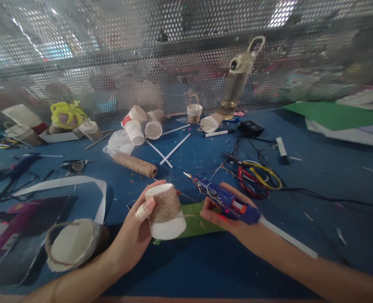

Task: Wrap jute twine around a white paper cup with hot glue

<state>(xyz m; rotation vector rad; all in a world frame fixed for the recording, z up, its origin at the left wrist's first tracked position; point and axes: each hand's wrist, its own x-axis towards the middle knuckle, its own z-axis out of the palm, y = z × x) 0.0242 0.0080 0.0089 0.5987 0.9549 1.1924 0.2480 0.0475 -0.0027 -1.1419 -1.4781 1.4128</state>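
My left hand (140,225) is closed around a white paper cup (168,229) whose middle is wrapped in brown twine (165,205). A bandage-like wrap covers the thumb of that hand. Across from it, my right hand (218,214) grips a blue hot glue gun (227,200), its metal tip pointing up and left, above the cup's right side. A white glue stick (287,236) sticks out of the gun's back end. Beneath both hands lies a green strip (202,223). A loose strand of twine trails from the cup toward the right hand.
Behind the cup lies a roll of twine (136,164). Scissors with red and yellow handles (258,179) rest right of the glue gun among black cables. A twine-handled cup basket (75,244) sits at left. Farther back are paper cups (134,132), a water bottle (236,80) and green sheets (337,120).
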